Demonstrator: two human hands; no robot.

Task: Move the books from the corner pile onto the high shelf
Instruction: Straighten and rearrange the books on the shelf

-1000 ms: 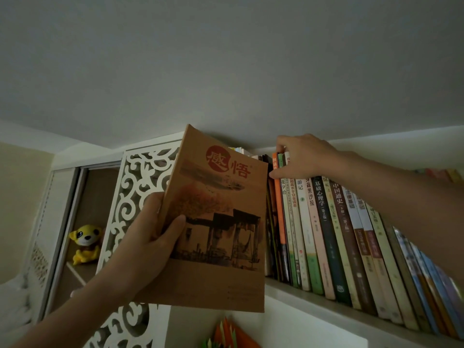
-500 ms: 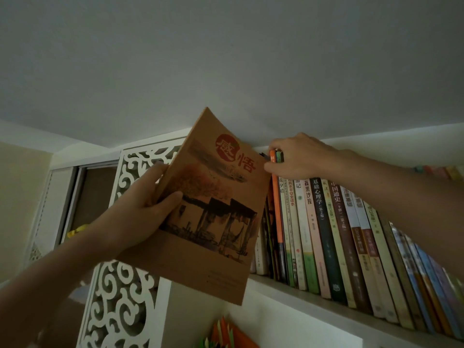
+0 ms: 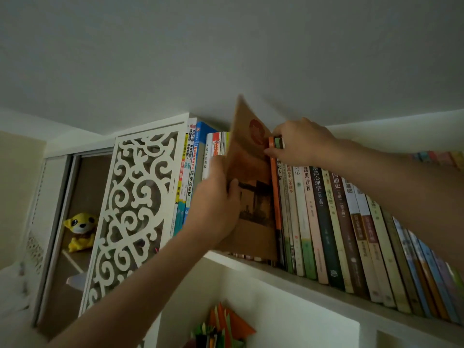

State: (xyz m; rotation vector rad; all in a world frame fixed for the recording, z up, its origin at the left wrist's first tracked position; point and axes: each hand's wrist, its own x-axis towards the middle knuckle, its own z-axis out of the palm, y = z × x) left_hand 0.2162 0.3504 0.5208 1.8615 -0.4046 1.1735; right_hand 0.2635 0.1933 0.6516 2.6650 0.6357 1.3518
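A brown paperback (image 3: pixel 253 192) with a red seal and a dark picture on its cover stands upright, partly slid into a gap in the row of books on the high white shelf (image 3: pixel 326 290). My left hand (image 3: pixel 216 207) grips its outer edge, thumb on the cover. My right hand (image 3: pixel 298 144) curls over the tops of an orange-spined book (image 3: pixel 275 197) and its neighbours, holding them to the right of the gap. More upright books (image 3: pixel 190 172) stand left of the gap.
The ceiling is close above the book tops. A white carved lattice panel (image 3: pixel 133 212) stands left of the shelf, with a yellow plush toy (image 3: pixel 80 231) in the dark cabinet behind. Folded coloured paper (image 3: pixel 221 327) sits in the compartment below.
The brown book has turned from tilted and facing me to upright and edge-on, and my left hand has pushed it into the gap. My right hand stays on the book tops.
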